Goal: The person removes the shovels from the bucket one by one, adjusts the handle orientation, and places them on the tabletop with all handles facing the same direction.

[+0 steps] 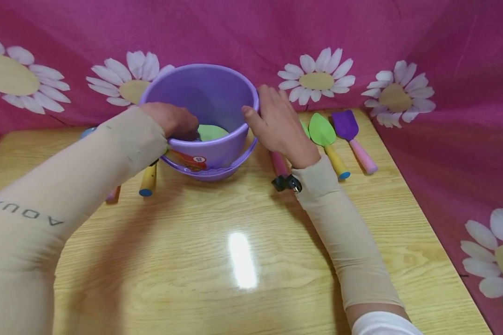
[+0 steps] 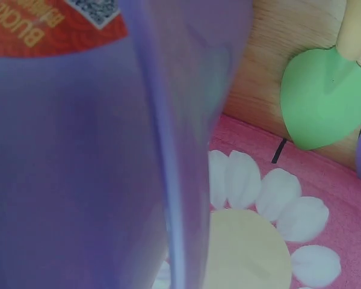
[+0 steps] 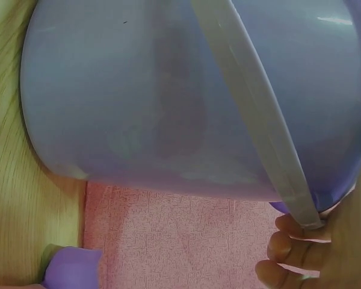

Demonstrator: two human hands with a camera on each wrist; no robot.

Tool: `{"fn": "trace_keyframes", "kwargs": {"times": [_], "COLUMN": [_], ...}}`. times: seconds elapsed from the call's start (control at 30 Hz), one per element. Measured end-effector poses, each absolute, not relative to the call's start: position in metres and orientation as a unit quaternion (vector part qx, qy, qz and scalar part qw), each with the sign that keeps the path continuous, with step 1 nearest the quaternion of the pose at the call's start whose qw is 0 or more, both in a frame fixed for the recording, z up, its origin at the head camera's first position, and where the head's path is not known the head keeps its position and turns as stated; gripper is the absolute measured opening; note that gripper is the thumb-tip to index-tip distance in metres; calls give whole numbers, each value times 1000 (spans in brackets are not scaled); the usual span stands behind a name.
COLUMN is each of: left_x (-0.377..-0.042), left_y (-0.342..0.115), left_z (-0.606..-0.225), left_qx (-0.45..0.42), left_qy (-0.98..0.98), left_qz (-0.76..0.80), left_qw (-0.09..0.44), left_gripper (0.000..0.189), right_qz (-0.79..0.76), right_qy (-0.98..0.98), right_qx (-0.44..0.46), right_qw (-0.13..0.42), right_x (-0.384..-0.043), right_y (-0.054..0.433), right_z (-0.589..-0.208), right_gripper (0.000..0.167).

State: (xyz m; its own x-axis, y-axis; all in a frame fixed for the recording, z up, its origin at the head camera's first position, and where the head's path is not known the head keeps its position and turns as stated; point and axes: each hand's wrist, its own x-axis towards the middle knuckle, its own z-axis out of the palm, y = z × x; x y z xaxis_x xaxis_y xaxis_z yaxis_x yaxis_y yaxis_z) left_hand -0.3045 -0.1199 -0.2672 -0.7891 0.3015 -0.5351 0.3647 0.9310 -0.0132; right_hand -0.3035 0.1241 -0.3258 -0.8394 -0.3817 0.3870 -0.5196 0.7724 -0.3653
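Observation:
A purple bucket point(image 1: 230, 148) stands upright near the back of the table, its handle hanging down at the front. My left hand point(image 1: 173, 122) reaches over the near left rim into it, fingers bent downward and fingertips hidden. Beside those fingers a light green thing point(image 1: 213, 132) shows inside; whether the hand holds it cannot be made out. My right hand point(image 1: 276, 123) grips the right rim, thumb at the inner edge and fingers outside. In the right wrist view, fingertips point(image 3: 281, 245) appear beside the bucket's handle point(image 3: 262, 102).
Right of the bucket lie a green toy trowel point(image 1: 322, 130) with a yellow handle and a purple trowel point(image 1: 345, 124) with a pink one. A pink handle point(image 1: 279, 164) lies under my right wrist. At left are a yellow handle point(image 1: 147, 180) and a blue thing point(image 1: 87, 132). Pink flowered cloth point(image 1: 243, 32) hangs behind.

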Motion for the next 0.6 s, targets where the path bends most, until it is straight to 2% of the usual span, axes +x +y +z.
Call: {"fn": "trace_keyframes", "kwargs": {"times": [0.13, 0.23, 0.43, 0.6], "left_x": [-303, -304, -304, -302], "left_y": [-120, -119, -120, -126], "left_z": [-265, -265, -261, -249], "left_qx": [154, 206, 265, 230], "left_qy": [945, 936, 930, 952], "left_qz": [-61, -108, -141, -127], "left_qw": [281, 265, 213, 154], "left_gripper": [28, 26, 20, 21], "right_qz": [240, 243, 243, 246], "right_qy": [-930, -929, -925, -924], "right_qx": [241, 242, 252, 248], "right_qw": [141, 141, 151, 153], "right_x": [-302, -301, -302, -302], "right_y": [123, 122, 120, 122], "right_z": [-325, -325, -326, -326], "right_gripper": [63, 64, 61, 64]}}
